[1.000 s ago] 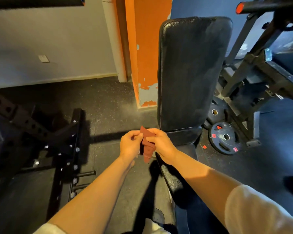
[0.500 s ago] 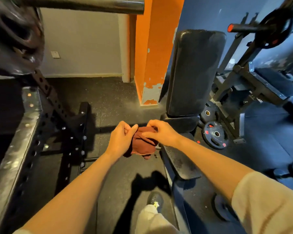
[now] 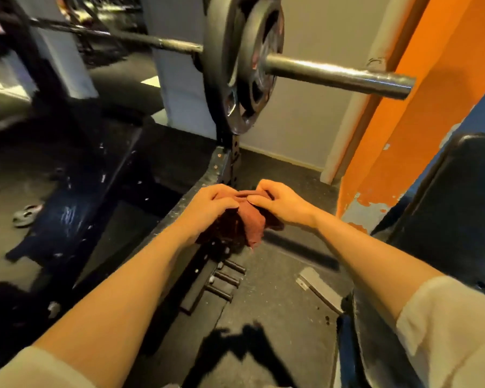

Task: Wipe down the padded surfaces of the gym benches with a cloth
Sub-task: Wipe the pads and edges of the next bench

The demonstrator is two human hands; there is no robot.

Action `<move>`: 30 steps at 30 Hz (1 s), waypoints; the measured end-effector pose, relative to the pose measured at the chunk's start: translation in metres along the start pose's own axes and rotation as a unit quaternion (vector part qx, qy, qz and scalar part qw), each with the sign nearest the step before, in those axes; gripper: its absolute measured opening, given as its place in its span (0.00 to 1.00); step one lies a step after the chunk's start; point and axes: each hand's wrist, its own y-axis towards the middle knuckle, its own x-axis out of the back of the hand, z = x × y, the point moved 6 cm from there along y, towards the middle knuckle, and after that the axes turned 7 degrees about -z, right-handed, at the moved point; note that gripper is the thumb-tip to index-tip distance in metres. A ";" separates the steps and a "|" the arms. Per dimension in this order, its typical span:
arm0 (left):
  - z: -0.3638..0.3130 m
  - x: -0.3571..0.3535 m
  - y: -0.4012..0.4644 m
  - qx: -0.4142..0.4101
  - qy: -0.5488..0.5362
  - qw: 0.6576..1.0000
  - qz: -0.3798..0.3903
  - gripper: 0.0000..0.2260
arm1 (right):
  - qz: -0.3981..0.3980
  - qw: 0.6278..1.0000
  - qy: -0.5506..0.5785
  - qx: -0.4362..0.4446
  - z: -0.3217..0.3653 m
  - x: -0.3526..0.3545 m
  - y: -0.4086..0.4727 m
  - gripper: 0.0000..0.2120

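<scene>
— Swung left since half a second back: loaded barbell (image 3: 336, 72) and its weight plate (image 3: 242, 65) now filling the top of the view, upright bench backrest (image 3: 457, 208) pushed out to the right edge. Still bunched between both hands, the cloth.

— Where exactly, relative to that backrest?

— Left of it, well apart, held in the air over the rubber floor (image 3: 277, 303) and the rack's slanted steel base (image 3: 179, 208). Not touching any pad.

— Grip?

— Left hand (image 3: 212, 204) curled over the top left of the maroon cloth (image 3: 252, 225), fingers bent round the wad. Right hand (image 3: 282, 201) pinching the top right, thumb and fingertips closed on fabric. Thumbs nearly meeting at the middle.

— Shape and lie of the cloth?

— Crumpled, no clean long axis; loose tail hanging down below the fingers, pointing at the floor and slightly toward the body.

— Nearer hand to the backrest?

— Right one, plainly. Probably mid-refold, wiping not yet resumed. Padding to the right and a dark bench pad (image 3: 59, 208) to the left, so either direction possible; cannot tell which comes next.
</scene>
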 end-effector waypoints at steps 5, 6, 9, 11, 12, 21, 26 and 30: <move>-0.002 0.090 -0.051 0.022 0.060 0.987 -0.150 0.08 | 0.057 0.991 0.090 0.084 0.058 -0.058 0.037 0.08; 0.002 0.106 -0.067 0.022 0.089 0.978 -0.187 0.06 | 0.075 0.986 0.112 0.098 0.072 -0.074 0.041 0.08; 0.018 0.153 -0.125 0.061 0.132 0.937 -0.316 0.09 | 0.156 0.965 0.146 0.149 0.121 -0.124 0.038 0.15; 0.031 0.179 -0.171 0.109 0.130 0.898 -0.406 0.06 | 0.220 0.945 0.141 0.198 0.159 -0.157 0.023 0.25; 0.036 0.189 -0.193 0.128 0.133 0.877 -0.443 0.06 | 0.246 0.931 0.129 0.236 0.179 -0.171 0.013 0.28; 0.072 0.249 -0.350 0.230 0.037 0.788 -0.571 0.06 | 0.376 0.868 0.108 0.305 0.291 -0.294 -0.056 0.11; 0.104 0.304 -0.378 0.225 -0.026 0.764 -0.604 0.06 | 0.391 0.884 0.205 0.153 0.331 -0.367 -0.062 0.17; 0.135 0.371 -0.390 0.228 -0.115 0.739 -0.624 0.08 | 0.345 0.901 0.249 0.084 0.371 -0.434 -0.057 0.16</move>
